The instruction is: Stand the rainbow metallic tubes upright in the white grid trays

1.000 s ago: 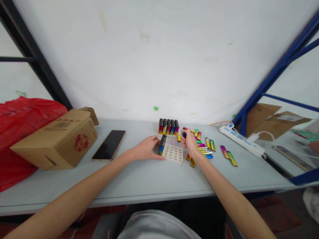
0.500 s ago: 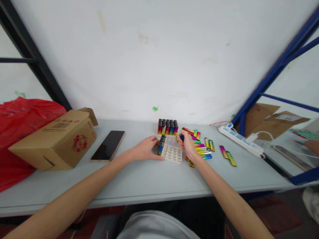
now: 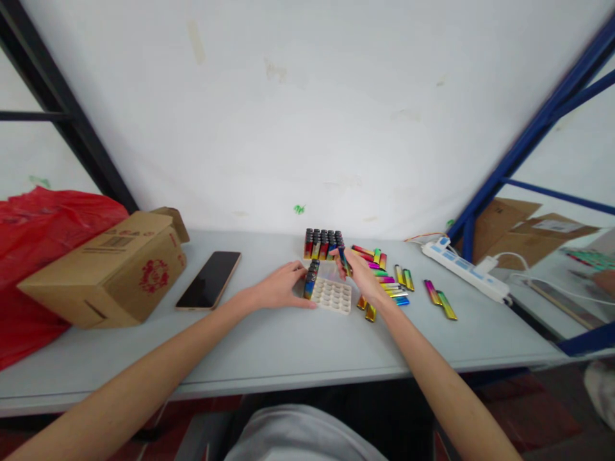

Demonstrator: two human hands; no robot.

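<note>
A white tray with round holes (image 3: 335,296) lies on the table, a row of upright lighters (image 3: 311,280) standing along its left side. My left hand (image 3: 287,286) rests at that side, thumb and fingers spread around the row's end; its fingertips are close to the lighters, and I cannot tell how firmly they touch. Above the tray's far right part, my right hand (image 3: 359,274) grips a dark blue and gold lighter (image 3: 343,261), held steeply tilted. Behind the tray stands a full block of black-topped lighters (image 3: 323,244). Loose shiny lighters (image 3: 394,291) lie right of my right hand.
Two more lighters (image 3: 440,300) lie farther right, before a white power strip (image 3: 464,269). On the left are a phone (image 3: 209,280), a cardboard box (image 3: 108,269) and a red plastic bag (image 3: 43,224). A wall rises behind the table (image 3: 269,355).
My right hand has shifted slightly left, and its fingers have turned so the lighter now points up more visibly. My left hand has stayed in place.
</note>
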